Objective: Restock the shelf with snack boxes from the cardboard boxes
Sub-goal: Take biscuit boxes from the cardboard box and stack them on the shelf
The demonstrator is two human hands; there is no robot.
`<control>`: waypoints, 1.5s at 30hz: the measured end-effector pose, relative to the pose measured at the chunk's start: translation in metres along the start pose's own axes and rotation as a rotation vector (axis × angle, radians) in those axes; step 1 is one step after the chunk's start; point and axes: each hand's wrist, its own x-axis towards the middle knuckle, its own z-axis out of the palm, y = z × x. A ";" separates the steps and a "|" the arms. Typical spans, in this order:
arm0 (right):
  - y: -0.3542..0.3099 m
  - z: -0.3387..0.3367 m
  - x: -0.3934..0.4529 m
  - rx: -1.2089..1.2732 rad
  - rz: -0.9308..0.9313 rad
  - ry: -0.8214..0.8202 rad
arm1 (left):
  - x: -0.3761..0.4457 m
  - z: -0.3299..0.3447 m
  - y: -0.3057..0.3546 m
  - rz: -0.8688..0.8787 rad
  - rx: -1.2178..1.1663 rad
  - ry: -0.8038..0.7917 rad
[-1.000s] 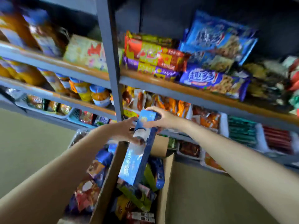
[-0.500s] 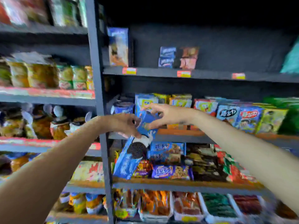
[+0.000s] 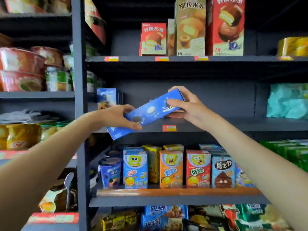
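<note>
Fingers (image 3: 131,126) now raise blue box (image 3: 150,114) to shelf (image 3: 233,125).

Deep blue cookie box (image 3: 155,112) printed with a black sandwich cookie and a white splash. Below it, blue, orange and red cartoon-sponge cartons (image 3: 170,169). Above it, red chocolate-pie boxes (image 3: 225,27). Dark grey shelf (image 3: 233,125).

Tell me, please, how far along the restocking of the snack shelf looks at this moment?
Done: blue boxes already stand upright at the left end of the middle shelf. In hand: the left hand and right hand grip a long blue cookie box, tilted at shelf height. Left: setting it down; much of that shelf shows bare.
</note>
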 end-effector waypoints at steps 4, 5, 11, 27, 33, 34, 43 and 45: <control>0.009 -0.035 0.040 0.087 -0.059 0.017 | 0.042 -0.021 0.009 0.057 0.219 0.305; 0.013 -0.042 0.051 0.103 -0.030 0.035 | 0.054 -0.022 0.014 0.077 0.387 0.412; 0.037 -0.081 0.092 0.004 0.161 0.022 | 0.113 0.001 0.017 0.005 0.556 0.610; 0.067 -0.135 0.127 0.170 0.310 -0.017 | 0.160 0.002 -0.005 -0.425 -0.745 0.111; 0.078 -0.139 0.143 -0.151 0.393 0.175 | 0.170 0.004 -0.012 -0.411 -0.906 0.108; 0.082 -0.140 0.145 -0.209 0.416 0.214 | 0.172 0.007 -0.012 -0.388 -0.916 0.126; 0.099 -0.147 0.181 -0.240 0.256 0.327 | 0.244 0.034 -0.029 -0.296 -0.813 0.579; 0.104 -0.148 0.194 -0.328 0.205 0.450 | 0.269 0.035 -0.036 -0.281 -0.739 0.649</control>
